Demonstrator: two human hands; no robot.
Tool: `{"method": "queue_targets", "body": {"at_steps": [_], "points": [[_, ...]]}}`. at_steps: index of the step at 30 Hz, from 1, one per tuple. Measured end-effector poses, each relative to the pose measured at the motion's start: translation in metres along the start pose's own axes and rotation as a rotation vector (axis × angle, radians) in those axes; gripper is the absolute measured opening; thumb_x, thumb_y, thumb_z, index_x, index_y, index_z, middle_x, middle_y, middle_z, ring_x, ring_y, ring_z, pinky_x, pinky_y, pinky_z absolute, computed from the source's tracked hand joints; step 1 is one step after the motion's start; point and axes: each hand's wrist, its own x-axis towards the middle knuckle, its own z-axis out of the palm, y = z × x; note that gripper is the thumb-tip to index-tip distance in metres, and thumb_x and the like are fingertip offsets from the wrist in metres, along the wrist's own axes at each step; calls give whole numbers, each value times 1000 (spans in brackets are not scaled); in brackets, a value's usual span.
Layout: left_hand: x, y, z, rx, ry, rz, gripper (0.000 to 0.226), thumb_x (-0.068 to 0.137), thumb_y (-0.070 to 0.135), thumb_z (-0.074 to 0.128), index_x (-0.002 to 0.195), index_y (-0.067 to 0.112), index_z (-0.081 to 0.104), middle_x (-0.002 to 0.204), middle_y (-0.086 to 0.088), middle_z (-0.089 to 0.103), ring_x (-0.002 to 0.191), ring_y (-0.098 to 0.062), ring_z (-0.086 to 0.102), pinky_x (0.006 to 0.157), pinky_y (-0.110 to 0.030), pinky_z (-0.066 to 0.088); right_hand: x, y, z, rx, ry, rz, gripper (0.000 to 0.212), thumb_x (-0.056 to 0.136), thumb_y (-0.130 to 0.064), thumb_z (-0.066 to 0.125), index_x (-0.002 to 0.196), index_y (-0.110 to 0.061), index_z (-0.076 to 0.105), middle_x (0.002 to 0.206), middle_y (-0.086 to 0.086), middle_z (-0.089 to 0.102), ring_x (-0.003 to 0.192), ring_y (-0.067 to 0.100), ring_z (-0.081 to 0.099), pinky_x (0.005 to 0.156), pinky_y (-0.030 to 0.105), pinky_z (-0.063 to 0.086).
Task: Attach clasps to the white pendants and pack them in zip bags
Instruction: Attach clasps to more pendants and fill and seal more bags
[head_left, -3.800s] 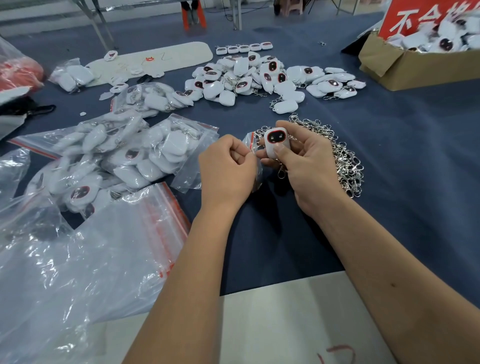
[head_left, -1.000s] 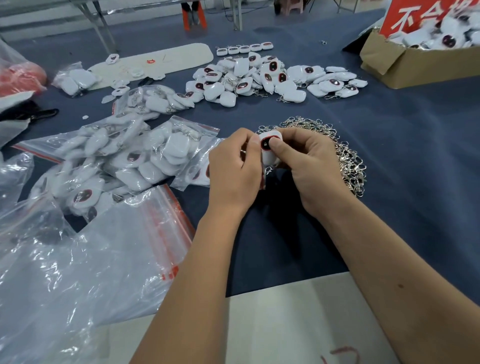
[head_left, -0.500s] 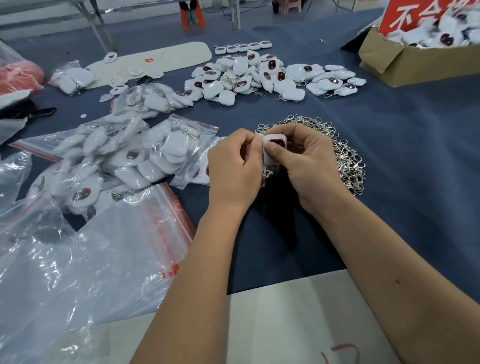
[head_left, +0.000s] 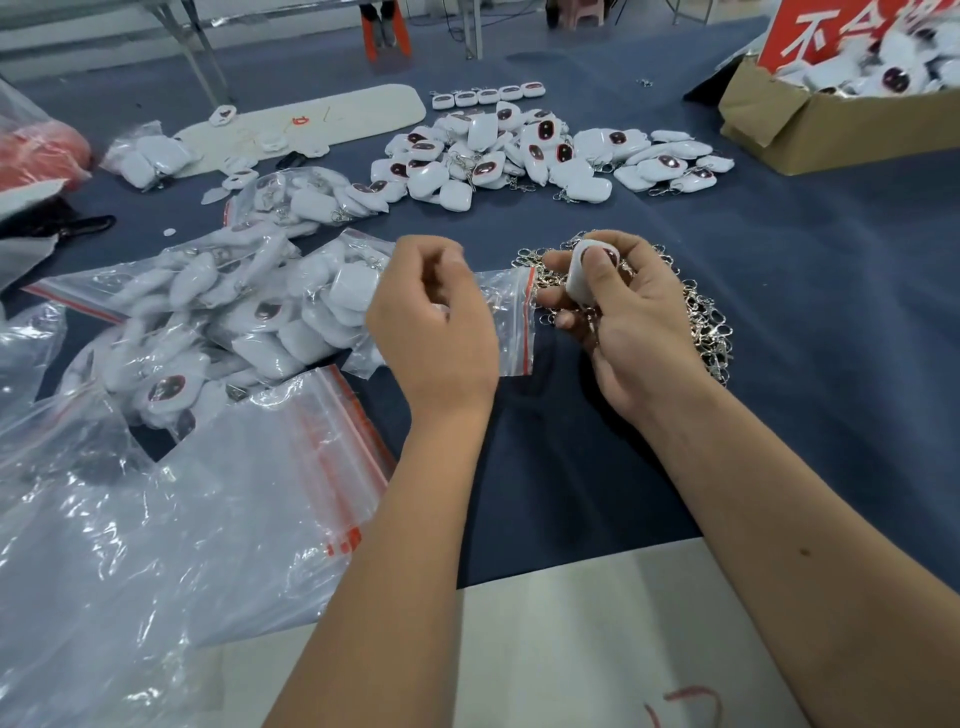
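My right hand (head_left: 623, 322) grips a white pendant (head_left: 583, 275) with a dark red oval face, thumb pressed over it, above the heap of silver clasps (head_left: 696, 312). My left hand (head_left: 436, 322) is curled and holds a small clear zip bag (head_left: 511, 322) with a red seal strip; the bag's mouth points right, toward the pendant. Pendant and bag are a short gap apart. Whether a clasp hangs from the held pendant is hidden by my fingers.
Filled zip bags of pendants (head_left: 234, 312) lie at the left, with empty bags (head_left: 208, 519) nearer me. A pile of loose pendants (head_left: 519, 150) sits farther back. A cardboard box (head_left: 831, 124) of pendants stands at the far right on the blue cloth (head_left: 831, 338).
My hands were together on the pendant; they have now parted. The left hand moved left with the small zip bag, and the right keeps the pendant.
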Motion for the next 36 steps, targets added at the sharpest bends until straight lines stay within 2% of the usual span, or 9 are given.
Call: {"method": "queue_targets", "body": {"at_steps": [3, 5, 8, 12, 16, 19, 23, 30, 36], "points": [[4, 4, -5, -99, 226, -35, 14, 93, 1, 53, 88, 11, 60, 73, 12, 56, 67, -3, 50, 68, -15, 41, 1, 1, 2, -19, -9, 44, 26, 109, -3, 47, 135, -2, 47, 109, 19, 72, 74, 19, 69, 60, 22, 53], [6, 5, -7, -117, 271, -63, 14, 92, 0, 51, 88, 12, 55, 70, 13, 52, 64, -2, 47, 66, -13, 39, 1, 1, 2, -51, -26, 33, 28, 107, 1, 48, 134, -1, 48, 112, 25, 72, 72, 21, 69, 61, 22, 54], [3, 4, -5, -36, 63, -11, 10, 91, 2, 56, 85, 10, 58, 68, 11, 55, 63, -3, 51, 63, -15, 40, -1, 1, 3, -100, -2, -6, 27, 106, 1, 50, 133, -2, 51, 110, 24, 73, 69, 21, 68, 59, 23, 52], [-13, 5, 5, 422, -389, 186, 7, 87, 21, 66, 88, 17, 60, 83, 4, 61, 81, -19, 57, 67, -40, 47, -1, 3, 5, -102, 61, -67, 29, 109, -8, 51, 135, 2, 49, 103, 18, 72, 63, 14, 64, 58, 24, 52], [-21, 3, 9, 728, -427, 226, 30, 85, 36, 73, 103, 18, 59, 104, -3, 58, 101, -28, 52, 68, -36, 38, -3, 2, 7, -82, 42, -75, 23, 107, -2, 50, 129, -2, 47, 106, 23, 73, 61, 16, 60, 52, 24, 48], [-19, 3, 7, 702, -408, 175, 20, 91, 28, 66, 103, 16, 56, 105, -6, 57, 93, -29, 56, 69, -36, 38, -5, 3, 7, -91, 13, -103, 23, 106, 2, 48, 127, -6, 41, 105, 22, 74, 61, 18, 60, 51, 25, 48], [-15, 4, 5, 606, -352, 128, 6, 93, 17, 57, 89, 12, 57, 92, -6, 61, 83, -25, 54, 67, -32, 31, -5, 5, 6, -130, 12, -138, 20, 108, -5, 52, 119, -10, 36, 107, 20, 75, 62, 19, 65, 51, 25, 49], [-8, 3, 1, 333, -181, -40, 12, 82, 11, 64, 70, 11, 60, 61, 4, 59, 62, -16, 57, 62, -31, 45, 1, 10, 3, -294, 0, -138, 24, 102, 4, 56, 125, -3, 60, 110, 20, 61, 60, 16, 67, 51, 23, 54], [-8, 0, 3, 286, -217, -74, 15, 82, 14, 67, 68, 13, 61, 59, 5, 61, 61, -15, 59, 65, -36, 52, -1, 11, 1, -404, 29, -179, 9, 95, -2, 68, 104, -4, 66, 82, 13, 74, 52, 22, 69, 46, 27, 53]]}}
